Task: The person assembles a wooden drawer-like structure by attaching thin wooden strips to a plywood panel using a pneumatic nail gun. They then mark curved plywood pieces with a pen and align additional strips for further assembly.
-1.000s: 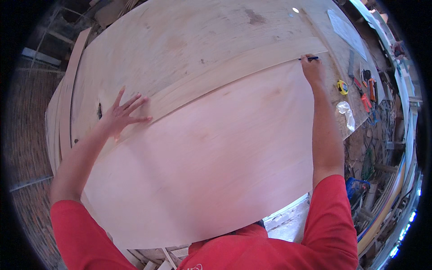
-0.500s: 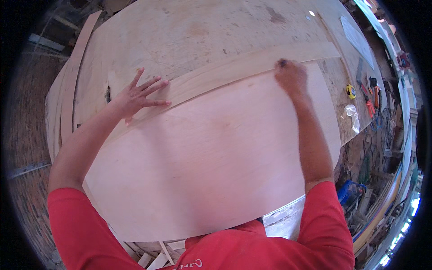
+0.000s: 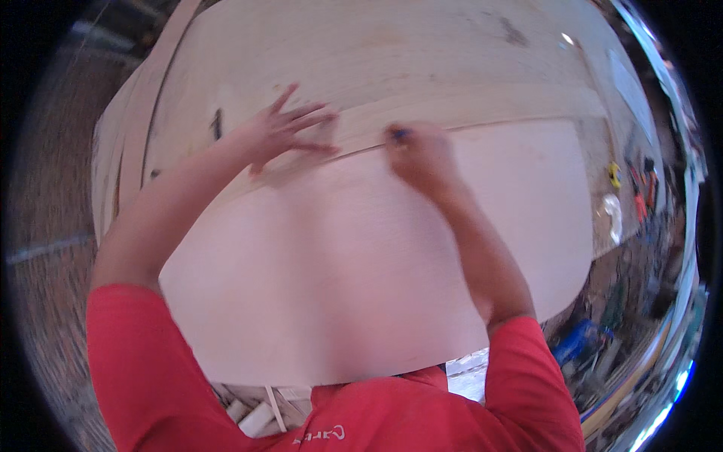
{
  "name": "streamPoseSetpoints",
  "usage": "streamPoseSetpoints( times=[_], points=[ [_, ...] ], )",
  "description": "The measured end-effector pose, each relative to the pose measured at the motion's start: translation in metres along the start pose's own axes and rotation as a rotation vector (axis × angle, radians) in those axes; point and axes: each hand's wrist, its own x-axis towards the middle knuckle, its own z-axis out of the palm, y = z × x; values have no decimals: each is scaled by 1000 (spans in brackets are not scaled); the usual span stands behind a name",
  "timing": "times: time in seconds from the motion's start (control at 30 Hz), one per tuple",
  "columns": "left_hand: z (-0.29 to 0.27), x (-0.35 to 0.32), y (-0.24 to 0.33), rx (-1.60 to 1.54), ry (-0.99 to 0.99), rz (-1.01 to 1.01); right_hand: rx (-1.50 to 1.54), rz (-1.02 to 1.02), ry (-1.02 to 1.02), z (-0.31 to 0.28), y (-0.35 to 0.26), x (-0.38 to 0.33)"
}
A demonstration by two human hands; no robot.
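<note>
Sheet: pale, broad wood sheet [image 3: 392, 256], lying flat between the person's body and the strip; landmark for the rest.
Strip: long thin wood strip [image 3: 520, 108] along sheet's far side; long axis slants, left end nearer the body, right end farther off. Overlap with sheet: can't tell.
Pen: dark blue pen [image 3: 401, 134] at sheet's far side, by strip's near edge, around mid-length. Blurred, mostly hidden; which way it points, can't tell.
Right hand: right hand [image 3: 425, 157] over sheet's far side, fingers curled round the pen.
Left hand: left hand [image 3: 292, 135] off sheet's far left side, over strip; fingers spread, pointing right, gripping nothing. Pressing or not: can't tell.
Tape measure: yellow tape measure [image 3: 615, 175], just right of sheet.
Plastic: crumpled clear plastic [image 3: 613, 217], also right of sheet.
</note>
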Motion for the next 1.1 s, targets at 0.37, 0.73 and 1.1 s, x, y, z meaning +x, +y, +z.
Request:
streamPoseSetpoints(
  times=[0.37, 0.73, 1.1],
  points=[
    [29, 1, -12, -89, 209, 102, 754, -126, -320, 85, -120, -90],
    [44, 14, -76, 34, 364, 235, 656, -349, -383, 272, -316, 56],
    [68, 8, -46, -48, 403, 205, 929, -238, -384, 313, -399, 42]
  ],
)
